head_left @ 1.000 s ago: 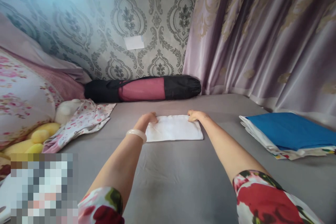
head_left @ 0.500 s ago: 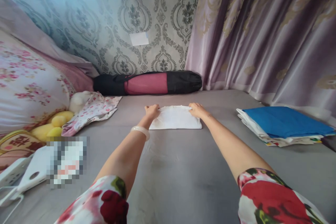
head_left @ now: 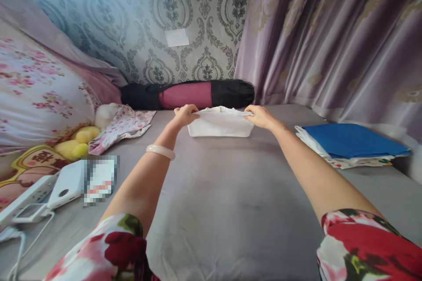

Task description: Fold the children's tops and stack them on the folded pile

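A folded white garment (head_left: 220, 125) is in the middle of the head view, above the grey bed sheet (head_left: 211, 202). Its upper edge is pinched at the left corner by my left hand (head_left: 186, 115), thumb and fingers closed. At the opposite corner my right hand (head_left: 260, 117) grips the same edge. Between the hands the edge is stretched nearly straight, with some bunched folds behind it. Whether the lower edge touches the sheet I cannot tell. A pale bangle (head_left: 161, 151) circles my left wrist.
On the right lies a stack of folded clothes, a blue one (head_left: 354, 140) on top. A black and red rolled bag (head_left: 186, 95) rests along the wall. To the left are a patterned cloth (head_left: 123, 127), yellow plush (head_left: 81, 140), a power strip (head_left: 24, 202) and a white device (head_left: 67, 184).
The garment lay flat before; now both hands have raised its far edge and hold it taut. My hands are slightly farther apart. The view has tipped downward a little.
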`<state>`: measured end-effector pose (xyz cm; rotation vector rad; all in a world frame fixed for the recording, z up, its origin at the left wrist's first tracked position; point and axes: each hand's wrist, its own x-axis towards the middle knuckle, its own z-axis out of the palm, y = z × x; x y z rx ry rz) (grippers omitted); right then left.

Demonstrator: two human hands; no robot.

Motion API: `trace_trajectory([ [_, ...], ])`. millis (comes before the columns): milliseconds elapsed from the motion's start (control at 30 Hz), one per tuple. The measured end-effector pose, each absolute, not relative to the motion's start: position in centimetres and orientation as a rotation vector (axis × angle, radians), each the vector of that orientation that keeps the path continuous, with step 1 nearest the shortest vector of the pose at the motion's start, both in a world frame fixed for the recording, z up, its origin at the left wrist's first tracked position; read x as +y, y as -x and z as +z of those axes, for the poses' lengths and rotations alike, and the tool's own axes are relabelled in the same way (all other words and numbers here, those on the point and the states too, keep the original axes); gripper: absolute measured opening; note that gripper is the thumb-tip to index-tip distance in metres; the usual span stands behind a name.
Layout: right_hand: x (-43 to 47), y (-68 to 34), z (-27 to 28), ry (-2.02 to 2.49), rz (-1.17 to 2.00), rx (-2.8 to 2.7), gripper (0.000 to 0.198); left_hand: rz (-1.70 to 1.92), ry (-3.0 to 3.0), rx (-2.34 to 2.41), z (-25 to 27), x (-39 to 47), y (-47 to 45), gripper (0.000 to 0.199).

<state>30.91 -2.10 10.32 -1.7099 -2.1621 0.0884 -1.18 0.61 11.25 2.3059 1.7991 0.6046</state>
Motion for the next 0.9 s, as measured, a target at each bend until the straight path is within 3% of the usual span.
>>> trace_trajectory([
  [133, -3.5, -30.9, 9.8, 1.64, -0.002, -2.174, 0.024, 0.731, -2.372, 1.803, 10.5, -0.8, 1.3, 0.019],
  [533, -9.6, -31.7, 5.9, 1.488, -0.033, -2.274, 0.023, 0.661, -2.535, 1.587, 6.0, -7.3, 2.9, 0.018],
  [900, -12.9, -31.9, 2.1, 1.417, -0.044, -2.424, 0.042, 0.495, -2.659, 1.432, 2.3, -10.7, 3.7, 0.027],
])
